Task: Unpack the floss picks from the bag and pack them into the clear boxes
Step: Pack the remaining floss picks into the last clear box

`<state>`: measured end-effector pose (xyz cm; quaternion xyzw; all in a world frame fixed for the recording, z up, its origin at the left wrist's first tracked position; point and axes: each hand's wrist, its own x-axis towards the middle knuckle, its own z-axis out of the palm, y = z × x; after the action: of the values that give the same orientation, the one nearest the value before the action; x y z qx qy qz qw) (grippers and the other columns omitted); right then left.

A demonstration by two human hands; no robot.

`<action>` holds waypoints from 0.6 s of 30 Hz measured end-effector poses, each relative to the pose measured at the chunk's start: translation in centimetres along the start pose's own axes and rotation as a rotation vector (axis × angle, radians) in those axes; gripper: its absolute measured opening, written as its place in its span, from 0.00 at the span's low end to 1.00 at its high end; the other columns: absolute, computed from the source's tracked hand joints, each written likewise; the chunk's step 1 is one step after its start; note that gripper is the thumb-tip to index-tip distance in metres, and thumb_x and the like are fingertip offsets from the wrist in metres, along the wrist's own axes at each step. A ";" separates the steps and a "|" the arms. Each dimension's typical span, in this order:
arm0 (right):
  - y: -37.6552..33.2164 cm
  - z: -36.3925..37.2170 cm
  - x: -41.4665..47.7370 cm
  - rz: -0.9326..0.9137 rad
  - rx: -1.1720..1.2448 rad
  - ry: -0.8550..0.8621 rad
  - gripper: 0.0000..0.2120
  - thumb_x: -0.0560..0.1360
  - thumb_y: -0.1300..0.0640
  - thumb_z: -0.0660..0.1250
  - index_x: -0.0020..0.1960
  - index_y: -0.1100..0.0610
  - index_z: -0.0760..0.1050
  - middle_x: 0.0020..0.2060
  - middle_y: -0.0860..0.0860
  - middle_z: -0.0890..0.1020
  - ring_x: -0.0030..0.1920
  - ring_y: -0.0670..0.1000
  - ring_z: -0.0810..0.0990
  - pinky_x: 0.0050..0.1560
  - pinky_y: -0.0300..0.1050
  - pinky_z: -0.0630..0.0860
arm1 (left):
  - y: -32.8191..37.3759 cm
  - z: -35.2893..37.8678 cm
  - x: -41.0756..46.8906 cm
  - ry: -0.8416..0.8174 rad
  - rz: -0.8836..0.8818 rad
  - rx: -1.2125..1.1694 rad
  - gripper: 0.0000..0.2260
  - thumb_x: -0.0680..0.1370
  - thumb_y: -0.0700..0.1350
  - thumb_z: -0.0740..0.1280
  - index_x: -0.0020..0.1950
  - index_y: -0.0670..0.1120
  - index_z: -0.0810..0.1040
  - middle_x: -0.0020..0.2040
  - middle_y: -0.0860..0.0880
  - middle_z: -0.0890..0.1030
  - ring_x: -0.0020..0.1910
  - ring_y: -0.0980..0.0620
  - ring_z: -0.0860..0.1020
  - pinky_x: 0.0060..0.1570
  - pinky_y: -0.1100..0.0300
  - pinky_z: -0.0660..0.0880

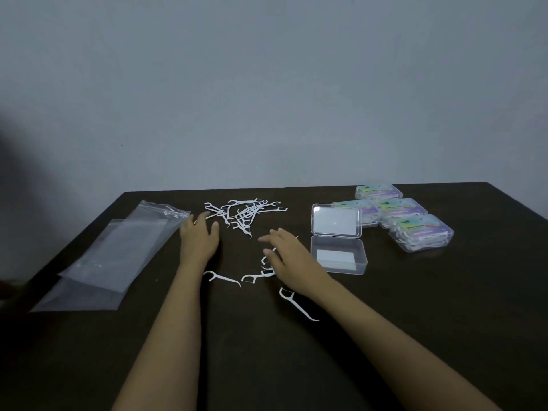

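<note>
A heap of white floss picks (247,213) lies at the far middle of the dark table (415,321). Three loose picks (222,277) lie nearer me, and a few more show under my right hand's fingers. My left hand (199,236) rests flat, fingers spread, just left of the heap and holds nothing. My right hand (286,256) hovers palm down over the loose picks, fingers apart; I cannot tell if it grips one. An open clear box (338,256) stands right of that hand, lid (336,222) raised.
Flat clear plastic bags (118,250) lie at the left of the table. Several closed clear boxes (421,234) filled with picks, with colourful labels, sit at the back right. A grey wall rises behind the table's far edge.
</note>
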<state>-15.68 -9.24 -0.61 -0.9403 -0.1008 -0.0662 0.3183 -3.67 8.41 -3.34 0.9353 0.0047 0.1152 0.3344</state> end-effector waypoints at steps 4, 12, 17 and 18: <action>-0.2 1.0 1.6 0.119 -0.071 -0.008 0.18 0.81 0.56 0.53 0.71 0.56 0.63 0.69 0.56 0.65 0.74 0.56 0.54 0.73 0.47 0.48 | 0.7 1.1 1.8 -0.146 0.018 0.267 0.26 0.81 0.55 0.53 0.76 0.46 0.53 0.75 0.34 0.50 0.75 0.39 0.49 0.73 0.50 0.45; 0.1 1.3 2.0 0.161 -0.070 -0.022 0.20 0.81 0.53 0.52 0.72 0.54 0.60 0.68 0.55 0.68 0.71 0.55 0.59 0.72 0.51 0.53 | 3.0 2.9 5.5 -0.345 0.141 0.358 0.27 0.81 0.57 0.48 0.77 0.48 0.46 0.77 0.40 0.48 0.76 0.44 0.44 0.73 0.48 0.41; 0.2 0.5 1.6 0.121 -0.010 -0.002 0.19 0.81 0.54 0.53 0.71 0.57 0.61 0.63 0.56 0.72 0.67 0.53 0.65 0.68 0.46 0.58 | 4.8 4.0 6.9 -0.456 0.197 0.465 0.25 0.81 0.59 0.46 0.76 0.55 0.45 0.77 0.44 0.44 0.76 0.46 0.41 0.71 0.42 0.39; 0.2 0.5 1.6 0.117 -0.012 -0.001 0.19 0.81 0.54 0.53 0.71 0.57 0.60 0.62 0.57 0.72 0.67 0.54 0.65 0.68 0.46 0.59 | 5.2 4.2 6.9 -0.475 0.217 0.479 0.24 0.81 0.59 0.46 0.76 0.57 0.46 0.77 0.44 0.44 0.76 0.46 0.41 0.71 0.41 0.40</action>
<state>-14.06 -8.89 -0.82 -0.9464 -0.0452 -0.0477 0.3161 3.62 2.33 -1.80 0.9829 -0.1459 -0.0751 0.0831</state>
